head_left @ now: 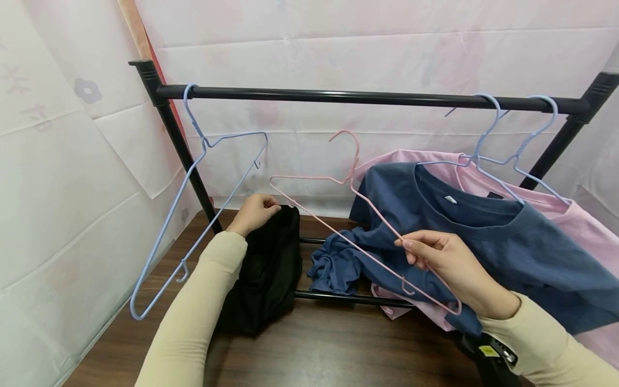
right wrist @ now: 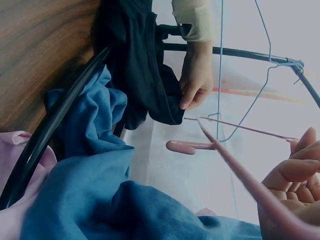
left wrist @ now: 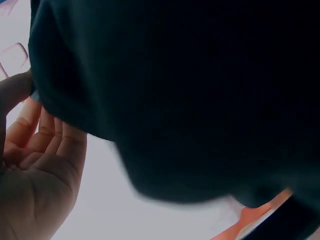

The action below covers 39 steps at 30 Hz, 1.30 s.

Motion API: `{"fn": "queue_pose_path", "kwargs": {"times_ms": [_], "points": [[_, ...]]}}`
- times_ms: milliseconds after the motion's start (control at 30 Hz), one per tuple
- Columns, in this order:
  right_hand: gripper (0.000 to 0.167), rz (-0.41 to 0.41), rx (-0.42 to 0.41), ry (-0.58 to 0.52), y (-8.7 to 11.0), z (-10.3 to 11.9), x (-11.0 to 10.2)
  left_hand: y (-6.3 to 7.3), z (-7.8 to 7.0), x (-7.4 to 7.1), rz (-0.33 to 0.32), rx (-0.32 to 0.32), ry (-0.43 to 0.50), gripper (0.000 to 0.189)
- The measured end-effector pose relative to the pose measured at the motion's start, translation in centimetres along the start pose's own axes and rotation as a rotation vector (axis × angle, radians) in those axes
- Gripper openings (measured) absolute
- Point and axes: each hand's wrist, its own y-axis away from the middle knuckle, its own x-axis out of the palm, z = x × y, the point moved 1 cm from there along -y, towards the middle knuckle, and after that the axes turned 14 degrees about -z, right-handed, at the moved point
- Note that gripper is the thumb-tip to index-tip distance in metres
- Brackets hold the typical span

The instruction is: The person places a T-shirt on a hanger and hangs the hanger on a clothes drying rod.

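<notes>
My left hand (head_left: 254,214) pinches the top edge of a black garment (head_left: 263,274), which hangs down from the fingertips; the left wrist view shows thumb and fingers at the edge of this dark cloth (left wrist: 175,100). In my right hand (head_left: 442,263) is a pink hanger (head_left: 369,204), held by one sloping arm between thumb and fingers, its hook upward and off the rod. The hanger's far end is close to the black garment's upper corner, as the right wrist view also shows; whether they touch I cannot tell.
A black clothes rack's top rod (head_left: 309,95) spans the view. An unloaded blue hanger (head_left: 193,161) hangs at its left end. To the right hang a blue T-shirt (head_left: 435,215) and a pink shirt (head_left: 587,231) on blue hangers. A wooden tabletop (head_left: 309,344) lies below.
</notes>
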Motion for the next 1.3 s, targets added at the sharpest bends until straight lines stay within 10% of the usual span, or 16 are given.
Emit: {"fn": "queue_pose_path", "kwargs": {"times_ms": [867,1300], "points": [[0.024,0.046,-0.024,0.067,1.4,-0.3,-0.2,-0.4,1.3,-0.6,-0.264,-0.102,-0.008,0.021],[0.018,0.085,-0.010,0.024,2.0,-0.3,0.1,-0.4,1.6,-1.2,-0.271,-0.085,-0.054,0.026]]}}
